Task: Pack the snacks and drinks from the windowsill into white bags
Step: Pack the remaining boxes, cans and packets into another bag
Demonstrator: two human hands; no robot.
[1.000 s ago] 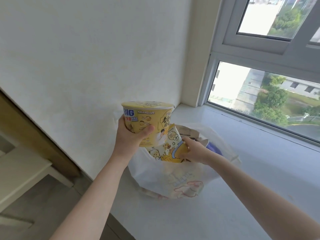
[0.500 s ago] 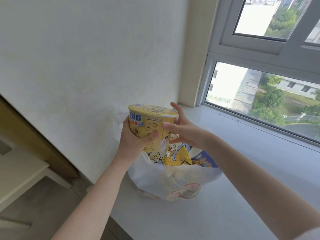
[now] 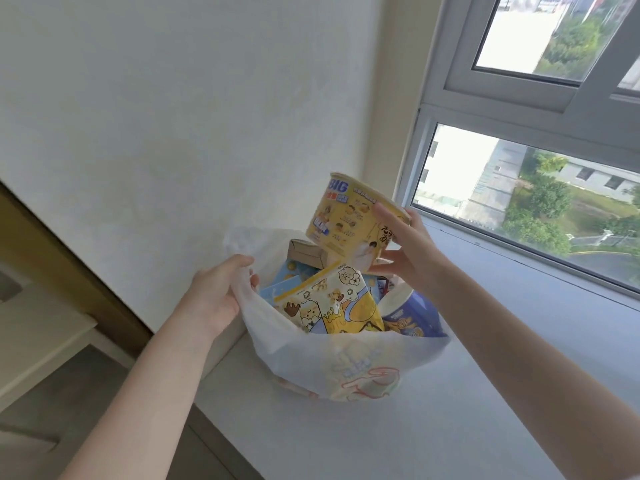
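Note:
A white bag (image 3: 311, 355) stands open on the windowsill (image 3: 450, 427) against the wall. Inside it show a yellow cartoon snack packet (image 3: 332, 306), a blue tub (image 3: 412, 315), a blue packet (image 3: 280, 292) and a brown box (image 3: 304, 252). My left hand (image 3: 221, 292) grips the bag's left rim and holds it open. Above the bag's far side, my right hand (image 3: 405, 247) holds a tilted yellow noodle cup (image 3: 349, 220) marked BIG.
The white wall (image 3: 173, 116) runs along the left of the sill. The window frame (image 3: 519, 109) closes the far side. Below left are a wooden edge (image 3: 69, 258) and a pale piece of furniture (image 3: 34, 341). Bare sill stretches to the right and near side.
The noodle cup passed from my left hand to my right hand and moved right, tilting. My left hand dropped and took hold of the bag's left rim.

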